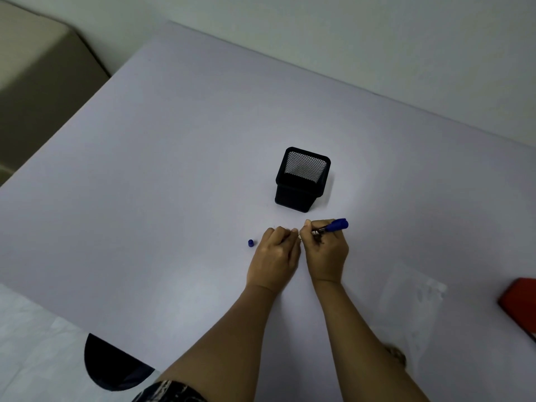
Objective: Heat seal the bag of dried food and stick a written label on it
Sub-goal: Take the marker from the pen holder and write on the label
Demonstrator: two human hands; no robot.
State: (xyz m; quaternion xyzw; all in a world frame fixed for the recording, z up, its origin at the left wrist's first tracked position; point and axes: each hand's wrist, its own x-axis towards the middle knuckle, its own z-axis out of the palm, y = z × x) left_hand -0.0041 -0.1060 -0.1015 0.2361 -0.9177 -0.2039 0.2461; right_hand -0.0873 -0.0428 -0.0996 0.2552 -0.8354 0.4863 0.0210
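— What are the hands doing?

— The right hand (324,253) grips a blue pen (336,225), fingers curled round it, tip down towards the table (174,169). The left hand (275,256) sits right against it, knuckles up and fingers bent under. I can't tell whether it holds anything; whatever lies below the fingertips is hidden.

— And the pen's cap?

— The cap (251,243) stands on the table just left of the left hand.

— Where's the bag?

— The bag (412,297) lies flat on the table to the right of the right forearm, clear and hard to make out. Something brown shows at its near end, by the arm. A red thing (520,300) sits beyond it at the right edge.

— Anything else?

— A black mesh holder (301,181) stands upright just behind the hands.
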